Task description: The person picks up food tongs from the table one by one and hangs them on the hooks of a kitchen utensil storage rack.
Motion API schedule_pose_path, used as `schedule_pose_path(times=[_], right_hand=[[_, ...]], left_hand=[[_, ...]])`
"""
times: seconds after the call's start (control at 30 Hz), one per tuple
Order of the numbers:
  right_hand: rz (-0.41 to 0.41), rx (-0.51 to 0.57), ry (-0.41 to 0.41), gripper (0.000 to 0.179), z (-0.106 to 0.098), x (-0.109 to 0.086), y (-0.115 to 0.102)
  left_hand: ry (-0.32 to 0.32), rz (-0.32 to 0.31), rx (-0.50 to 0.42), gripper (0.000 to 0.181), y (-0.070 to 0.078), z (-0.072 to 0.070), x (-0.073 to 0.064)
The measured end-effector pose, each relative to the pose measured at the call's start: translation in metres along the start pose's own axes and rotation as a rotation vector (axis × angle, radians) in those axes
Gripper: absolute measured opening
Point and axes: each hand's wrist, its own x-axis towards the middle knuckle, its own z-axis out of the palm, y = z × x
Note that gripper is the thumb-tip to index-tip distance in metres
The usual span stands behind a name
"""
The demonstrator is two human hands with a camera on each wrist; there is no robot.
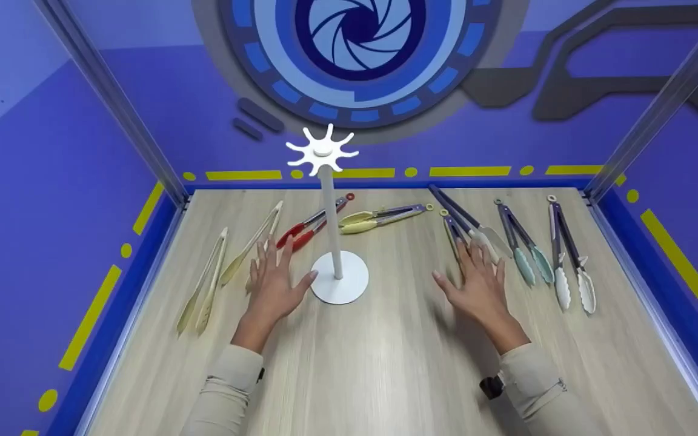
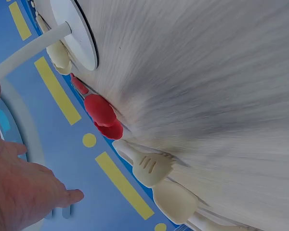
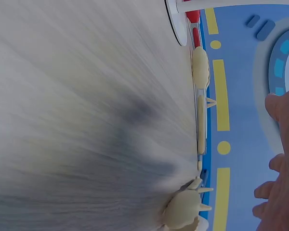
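My left hand [image 1: 273, 290] hovers above the wooden table with fingers spread, just left of a white stand [image 1: 332, 224] with a round base and a star of curved hooks on top. Beyond its fingertips lie red-tipped tongs [image 1: 303, 238]. To its left are two pairs of cream tongs [image 1: 203, 309]; one has a slotted end [image 2: 153, 168]. My right hand [image 1: 477, 287], also spread and holding nothing, partly covers small dark-handled tongs [image 1: 449, 225] and longer dark-handled tongs [image 1: 459, 210]. Pale yellow tongs [image 1: 358, 227] lie between the hands, behind the stand.
Teal-tipped tongs [image 1: 525, 269] and white-tipped tongs [image 1: 562, 287] lie at the right of the table [image 1: 379, 375]. Blue printed walls [image 1: 161, 121] close in the back and both sides, with metal posts [image 1: 119, 109] at the rear corners.
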Motion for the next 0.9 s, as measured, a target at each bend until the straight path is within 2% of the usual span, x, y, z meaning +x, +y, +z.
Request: schedule_pose_path(times=[0.37, 0.47, 0.57, 0.73, 0.8, 0.9], right_hand=[[-0.044, -0.002, -0.011, 0.099, 0.004, 0.003, -0.011], [-0.068, 0.018, -0.014, 0.096, 0.007, 0.005, -0.019], [-0.118, 0.081, -0.011, 0.092, 0.011, 0.009, -0.032], [-0.228, 0.254, -0.043, 0.096, 0.024, 0.021, -0.066], [-0.217, 0.338, -0.087, 0.105, 0.03, 0.028, -0.087], [-0.146, 0.466, -0.163, 0.115, 0.039, 0.04, -0.126]], left_hand=[[0.003, 0.007, -0.026, 0.096, -0.003, 0.002, -0.003], [-0.003, 0.015, -0.028, 0.095, -0.005, 0.002, -0.004], [-0.002, 0.028, -0.038, 0.095, -0.007, 0.003, -0.005], [-0.011, 0.015, -0.048, 0.096, -0.01, 0.003, -0.008], [-0.026, -0.005, -0.041, 0.097, -0.011, 0.003, -0.008], [-0.04, -0.026, -0.05, 0.099, -0.015, 0.003, -0.009]])
